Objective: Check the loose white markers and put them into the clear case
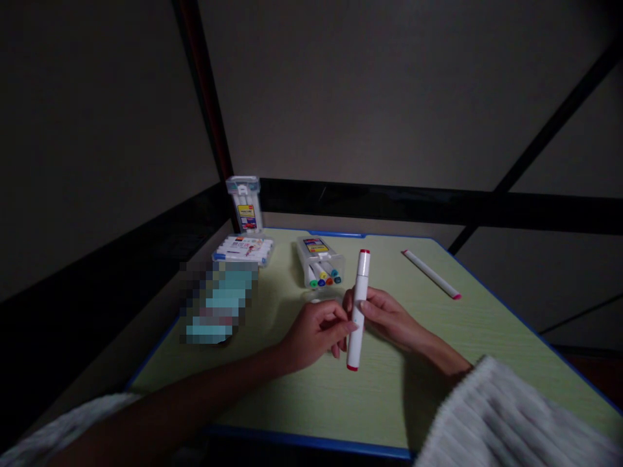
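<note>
A white marker with red ends (359,305) stands nearly upright over the pale green table (467,337). My right hand (389,316) grips its middle from the right, fingers closed round it. My left hand (316,334) pinches the marker's lower half from the left. Just behind the hands lies an open clear box of markers (320,263) with coloured caps facing me.
A second white marker with a red tip (431,274) lies at the back right of the table. A flat pack of markers (243,250) and an upright clear marker case (244,203) sit at the back left. A blurred teal object (219,301) rests on the left.
</note>
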Tool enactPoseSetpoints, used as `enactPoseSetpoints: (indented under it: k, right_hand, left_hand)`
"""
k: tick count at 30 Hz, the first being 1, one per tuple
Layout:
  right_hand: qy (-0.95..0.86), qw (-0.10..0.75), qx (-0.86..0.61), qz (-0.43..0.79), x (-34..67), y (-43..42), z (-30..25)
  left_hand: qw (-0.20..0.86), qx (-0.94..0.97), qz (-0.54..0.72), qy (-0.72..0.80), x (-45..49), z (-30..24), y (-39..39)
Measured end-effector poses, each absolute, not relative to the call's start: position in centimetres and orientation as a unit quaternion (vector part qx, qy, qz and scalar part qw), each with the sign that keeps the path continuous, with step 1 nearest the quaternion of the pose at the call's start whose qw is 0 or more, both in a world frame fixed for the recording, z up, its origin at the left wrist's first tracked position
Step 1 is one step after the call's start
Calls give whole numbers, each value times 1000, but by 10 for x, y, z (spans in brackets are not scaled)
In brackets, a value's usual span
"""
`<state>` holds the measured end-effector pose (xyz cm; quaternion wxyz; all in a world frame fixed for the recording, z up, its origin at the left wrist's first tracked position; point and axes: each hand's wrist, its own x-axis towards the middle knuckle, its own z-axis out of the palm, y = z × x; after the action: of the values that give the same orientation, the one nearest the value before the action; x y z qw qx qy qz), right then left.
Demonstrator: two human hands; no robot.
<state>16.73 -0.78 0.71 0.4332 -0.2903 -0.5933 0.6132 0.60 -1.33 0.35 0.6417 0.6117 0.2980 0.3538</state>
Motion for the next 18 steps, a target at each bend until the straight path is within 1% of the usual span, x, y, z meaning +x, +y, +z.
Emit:
enactPoseSetpoints:
  k: [3,8,15,18]
  right_hand:
    - [-569,430,-289,638,167,-8,8]
    - [-574,382,-245,681,166,-10,7]
    - [-611,330,-276,665,169,-12,9]
    - [-622,321,-280,657,169,-13,11]
  left_hand:
    - [638,613,363,292,6,5,-13]
    - [636,596,399,283,6,8,-12]
    - [608,579,449,307,6,6,-8]
    - [594,573,470,313,6,6,-8]
